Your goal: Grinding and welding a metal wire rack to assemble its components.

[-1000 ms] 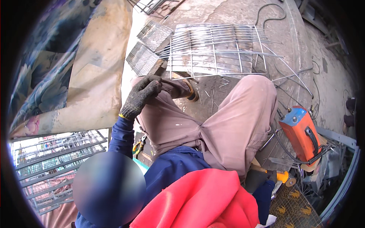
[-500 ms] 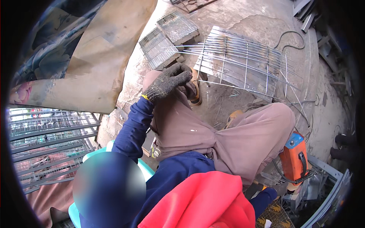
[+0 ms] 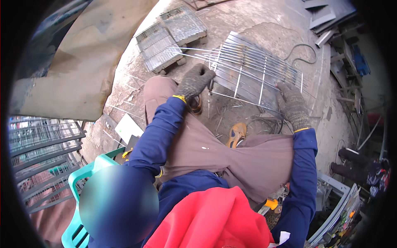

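Observation:
A wire grid point(image 3: 261, 84) of long thin metal rods crossed by a few shorter ones lies over a grey metal sheet point(image 3: 273, 100) in front of my knees. Several rods stick out past its left end. My left hand point(image 3: 194, 84), in a dark knitted glove, is closed at the grid's near left corner. At its near right corner my right hand point(image 3: 294, 106), gloved alike, has its fingers curled round the edge. Both hands' fingertips are partly hidden.
Two blocks topped with metal rods point(image 3: 157, 46) stand on the floor at the far left. A cable point(image 3: 304, 45) loops beyond the sheet. Metal frames point(image 3: 45, 140) and a green plastic chair point(image 3: 84, 173) are at left. Scrap metal point(image 3: 347, 78) lines the right side.
My right hand has come up from low beside the orange machine to the grid's right corner. My left hand has moved from over my knee to the grid's left corner. The view has shifted.

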